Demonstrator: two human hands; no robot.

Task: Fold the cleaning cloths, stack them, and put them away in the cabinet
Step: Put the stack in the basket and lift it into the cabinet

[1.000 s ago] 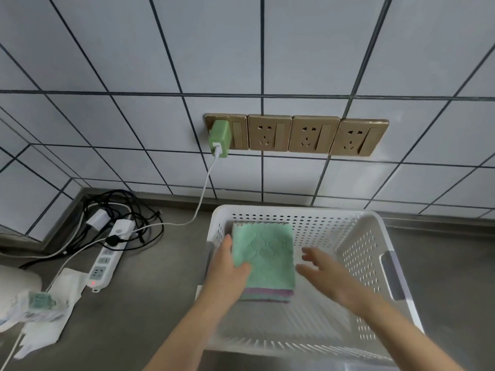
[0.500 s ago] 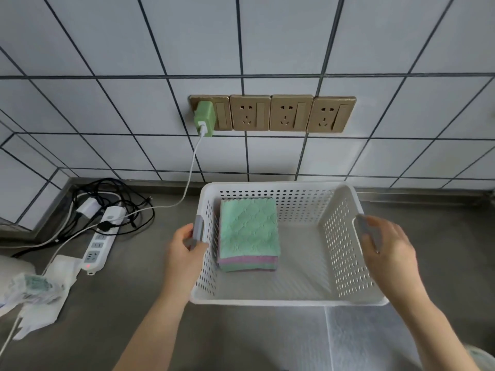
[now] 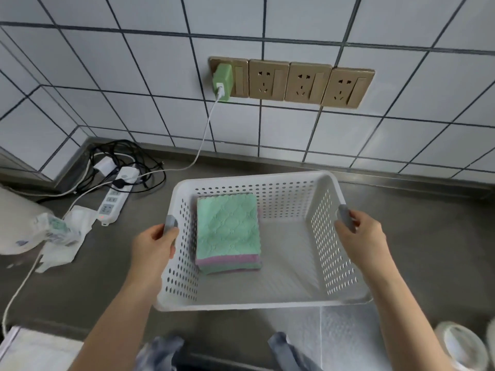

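One stack of folded cleaning cloths (image 3: 228, 231) lies inside a white perforated basket (image 3: 254, 180), toward its left wall — a green cloth on top, with purple and green layers showing at the near edge; their exact count cannot be told. Two hands hold the basket: the left hand (image 3: 152, 246) grasps the grey handle on the left wall, and the right hand (image 3: 361, 236) grasps the grey handle on the right wall. The basket sits over a grey countertop (image 3: 428, 236). On the tiled wall behind are four gold wall sockets (image 3: 308, 83) — one green charger (image 3: 222, 81) is plugged into the leftmost, its white cable trailing down. To the left lie one white power strip (image 3: 112, 202) and tangled black cords.
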